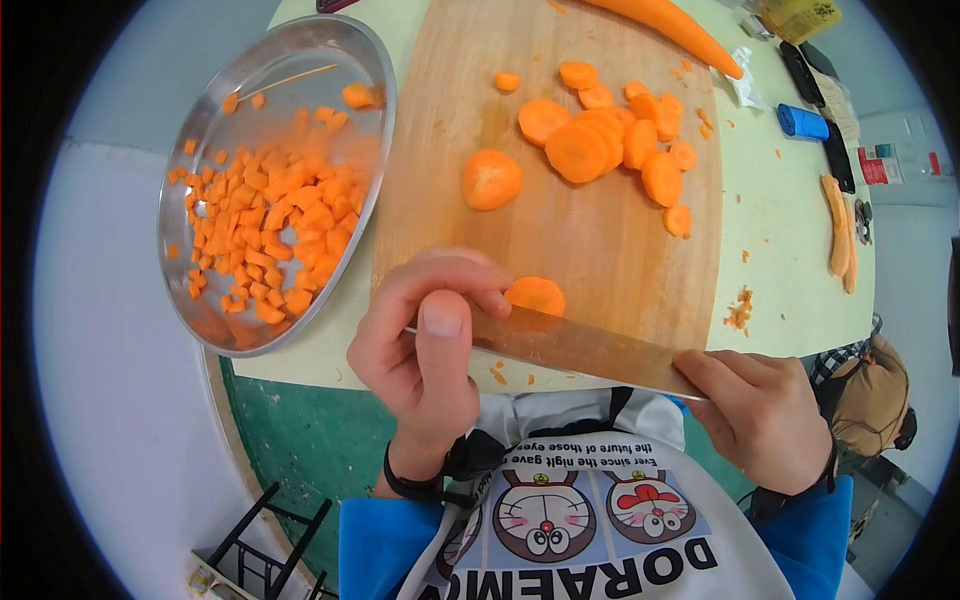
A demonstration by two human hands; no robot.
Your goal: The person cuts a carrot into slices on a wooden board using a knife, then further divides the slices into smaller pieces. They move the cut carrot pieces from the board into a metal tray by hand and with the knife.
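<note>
My right hand [765,415] is wrapped around the handle end of a knife [590,350], whose broad blade lies crosswise over the near edge of the wooden cutting board [440,130]. At the blade's other end my left hand [420,340] is closed, thumb on the near side and fingers curled on the far side. A carrot slice [535,295] shows just behind the blade, beside my left fingertips, its lower part hidden. Farther up the board are a thick carrot end piece [491,180] and a pile of round carrot slices [585,145].
A round metal tray [178,140] with diced carrot stands at the left. A long carrot [670,30] lies across the board's far right corner. On the table's right side are carrot scraps [740,310], a blue roll [802,122] and pale orange sticks [840,235].
</note>
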